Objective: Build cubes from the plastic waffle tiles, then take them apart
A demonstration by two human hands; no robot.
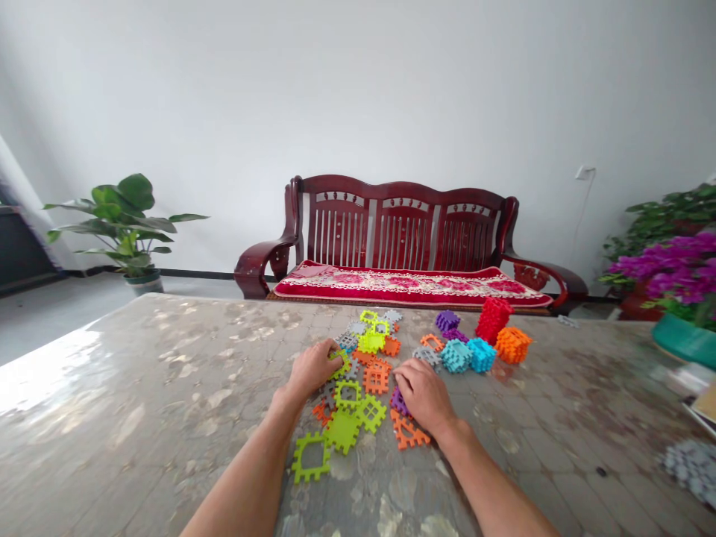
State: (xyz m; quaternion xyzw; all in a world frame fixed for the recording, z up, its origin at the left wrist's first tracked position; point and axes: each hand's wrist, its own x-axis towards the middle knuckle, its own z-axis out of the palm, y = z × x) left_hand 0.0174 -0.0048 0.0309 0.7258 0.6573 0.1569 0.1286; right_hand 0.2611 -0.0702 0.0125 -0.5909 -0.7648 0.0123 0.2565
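Note:
My left hand (313, 371) is closed, its fingertips on a lime-green interlocking tile (341, 364) at the left side of a loose pile. My right hand (424, 393) lies palm down with its fingers loosely bent and slightly apart. Partly under it is a purple tile (398, 403), and an orange tile (410, 431) with triangular cut-outs lies by its wrist. Between the hands are an orange window tile (377, 379) and a lime-green frame tile (347, 394). Nearer me lie a solid lime-green tile (343, 430) and a larger open frame (312, 457).
Stacked tiles stand right of the pile: red (493, 319), orange (513, 344), blue (482, 355), teal (456, 356) and purple (447, 321). Grey tiles (692, 468) lie at the table's right edge, below a teal flowerpot (683, 339). A wooden bench (403, 224) stands behind the table (168, 388).

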